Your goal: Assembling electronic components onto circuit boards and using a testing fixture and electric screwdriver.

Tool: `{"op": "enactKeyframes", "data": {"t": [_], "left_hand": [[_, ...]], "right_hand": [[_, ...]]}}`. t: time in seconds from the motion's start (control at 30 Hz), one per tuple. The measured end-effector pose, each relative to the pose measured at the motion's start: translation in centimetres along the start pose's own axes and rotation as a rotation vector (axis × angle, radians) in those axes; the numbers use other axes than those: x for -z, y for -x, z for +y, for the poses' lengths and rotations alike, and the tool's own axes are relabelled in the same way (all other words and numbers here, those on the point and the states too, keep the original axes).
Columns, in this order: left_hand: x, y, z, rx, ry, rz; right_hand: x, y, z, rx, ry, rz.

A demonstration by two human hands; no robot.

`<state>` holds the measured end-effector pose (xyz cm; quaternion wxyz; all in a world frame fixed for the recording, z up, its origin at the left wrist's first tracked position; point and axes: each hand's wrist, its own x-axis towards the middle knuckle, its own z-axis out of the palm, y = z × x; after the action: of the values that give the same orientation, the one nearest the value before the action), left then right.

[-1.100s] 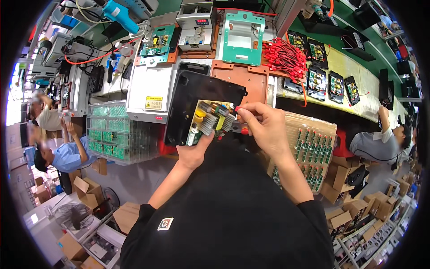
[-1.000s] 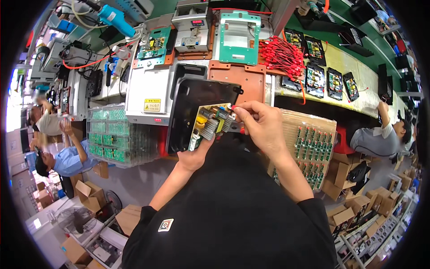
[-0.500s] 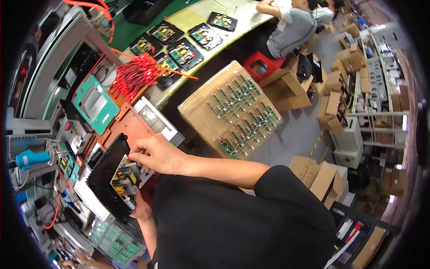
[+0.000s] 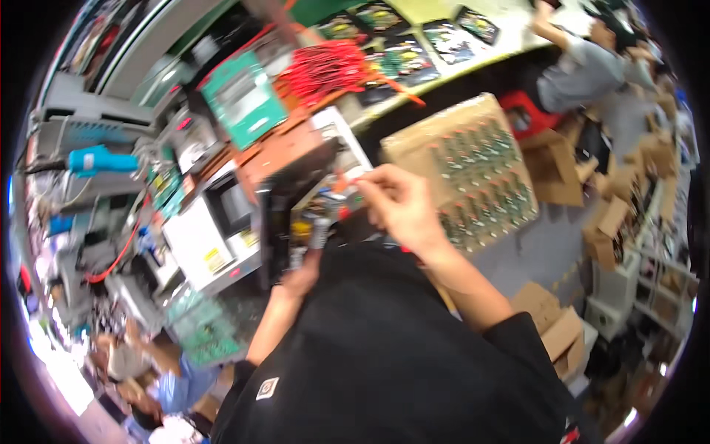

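My left hand (image 4: 300, 277) grips the lower edge of a black plastic housing (image 4: 274, 231), which is tilted nearly on edge in front of my body. Inside it sits a circuit board (image 4: 302, 228) with yellow and silvery parts, smeared by motion. To the right of the housing, apart from the board, is my right hand (image 4: 403, 206). Its thumb and forefinger are pinched together, with a small reddish spot at the tips; what they hold is too small and blurred to name.
Red wires (image 4: 325, 70) lie bundled on the bench beside a green framed panel (image 4: 259, 127). Further back, several housings with boards (image 4: 447, 41) line a yellowish table. A cardboard box (image 4: 414, 144) carries rows of small green boards. A blue tool (image 4: 103, 160) hangs left; a co-worker (image 4: 584, 78) sits far right.
My view has swung, so the bench appears shifted right. My right hand has moved away from the board's edge. The housing in my left hand now stands steeper.
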<state>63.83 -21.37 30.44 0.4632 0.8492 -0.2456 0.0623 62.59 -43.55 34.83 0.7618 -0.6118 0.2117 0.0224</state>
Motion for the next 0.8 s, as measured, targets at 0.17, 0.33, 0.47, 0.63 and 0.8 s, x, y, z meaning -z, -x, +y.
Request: {"op": "enactKeyframes", "data": {"t": [0.17,0.33,0.47,0.63,0.8], "left_hand": [[0.7,-0.1,1.7,0.205,-0.082,-0.052],[1.3,-0.2,2.3,0.154,-0.066,0.014],[1.3,-0.2,2.2,0.16,-0.062,0.027],[1.3,-0.8,2.4,0.101,-0.031,0.002],[0.8,-0.5,2.4,0.082,-0.065,0.008]], "right_hand": [[-1.3,0.0,-0.6,-0.01,-0.084,-0.056],[-2.0,0.2,-0.8,0.009,-0.026,-0.095],[-2.0,0.1,-1.1,-0.005,-0.031,-0.098],[-1.8,-0.3,-0.7,-0.018,-0.056,-0.116],[-1.4,-0.1,0.5,-0.04,-0.199,-0.146]]}}
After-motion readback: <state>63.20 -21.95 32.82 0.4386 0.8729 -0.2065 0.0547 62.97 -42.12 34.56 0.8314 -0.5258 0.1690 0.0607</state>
